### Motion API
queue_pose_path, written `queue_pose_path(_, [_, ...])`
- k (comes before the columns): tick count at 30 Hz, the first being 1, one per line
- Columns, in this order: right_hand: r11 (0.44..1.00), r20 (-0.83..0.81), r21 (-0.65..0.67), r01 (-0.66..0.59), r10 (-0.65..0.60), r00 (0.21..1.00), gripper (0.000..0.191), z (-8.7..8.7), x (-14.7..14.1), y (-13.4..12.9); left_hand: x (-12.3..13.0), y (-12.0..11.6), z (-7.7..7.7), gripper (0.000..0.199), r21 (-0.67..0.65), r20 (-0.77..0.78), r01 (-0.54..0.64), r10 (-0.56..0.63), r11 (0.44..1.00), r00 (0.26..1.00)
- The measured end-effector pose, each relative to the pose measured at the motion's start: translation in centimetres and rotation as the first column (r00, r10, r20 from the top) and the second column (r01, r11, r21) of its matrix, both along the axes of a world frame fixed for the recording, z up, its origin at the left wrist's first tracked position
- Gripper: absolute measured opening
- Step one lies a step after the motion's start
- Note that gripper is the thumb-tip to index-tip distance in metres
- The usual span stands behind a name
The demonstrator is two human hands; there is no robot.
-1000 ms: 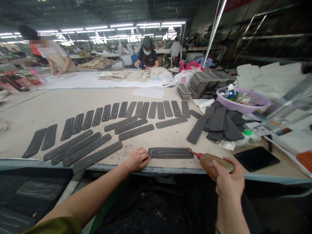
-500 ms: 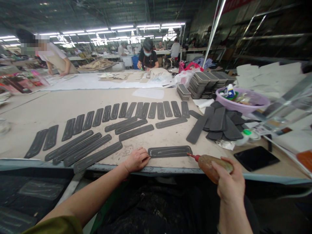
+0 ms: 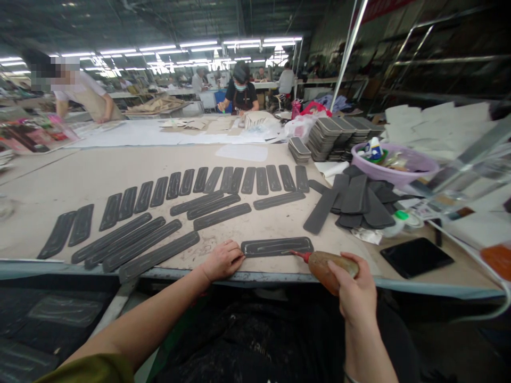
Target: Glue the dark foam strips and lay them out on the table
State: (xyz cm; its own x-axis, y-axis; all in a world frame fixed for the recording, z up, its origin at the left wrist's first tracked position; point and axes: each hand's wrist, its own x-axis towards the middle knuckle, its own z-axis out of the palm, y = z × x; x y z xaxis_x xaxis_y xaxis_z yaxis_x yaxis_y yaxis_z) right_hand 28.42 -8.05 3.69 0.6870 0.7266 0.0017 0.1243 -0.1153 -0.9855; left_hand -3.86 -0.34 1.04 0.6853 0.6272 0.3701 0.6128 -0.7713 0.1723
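In the head view, a dark grey padded strip (image 3: 277,247) with rounded corners lies flat near the table's front edge. Shiny lines, like glue, run along its face. My left hand (image 3: 224,259) is closed, its fingertips pinching or pressing the strip's left end. My right hand (image 3: 356,282) is wrapped around an amber glue bottle (image 3: 329,270), which is tilted to the left. The bottle's red nozzle (image 3: 300,255) is at the strip's lower edge, right of the middle. Several similar strips (image 3: 159,256) with shiny lines lie to the left and behind.
At the right are a pile of plain dark strips (image 3: 353,199), a purple basin (image 3: 395,166) and a black tablet-like slab (image 3: 416,255). Stacked pieces (image 3: 329,139) stand behind them, near a slanting metal pole (image 3: 348,56). Co-workers (image 3: 241,93) work across the table.
My right hand and the glue bottle have moved left, bringing the nozzle from the strip's right end along its lower edge. My left hand stays at the left end.
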Motion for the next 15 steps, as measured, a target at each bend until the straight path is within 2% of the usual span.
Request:
queue_pose_path(4, [0.988, 0.073, 0.039, 0.149, -0.151, 0.986, 0.058, 0.0, 2.8, -0.1, 0.0, 0.0, 0.0, 0.024, 0.0, -0.013, 0.002, -0.002, 1.0, 1.0])
queue_pose_path(6, [0.982, 0.029, 0.082, 0.169, -0.172, 0.985, 0.059, 0.3, 3.0, -0.1, 0.0, 0.0, -0.1, 0.023, 0.003, -0.019, 0.002, -0.002, 1.0, 1.0])
queue_pose_path(8, [0.984, -0.097, 0.128, 0.126, -0.114, 0.989, 0.059, 0.6, 2.0, 0.1, -0.1, 0.0, -0.1, 0.023, 0.003, -0.021, 0.0, 0.0, 1.0, 1.0])
queue_pose_path(11, [0.985, -0.271, 0.169, -0.029, 0.075, 0.96, 0.058, 0.7, -1.1, 0.3, -0.1, 0.0, -0.1, 0.022, -0.006, -0.029, -0.006, 0.006, 1.0, 1.0])
queue_pose_path(15, [0.962, -0.222, 0.149, -0.228, 0.257, 0.94, 0.053, 0.0, -5.1, 0.4, -0.1, 0.0, -0.2, 0.021, -0.009, -0.034, -0.019, 0.019, 1.0, 0.999])
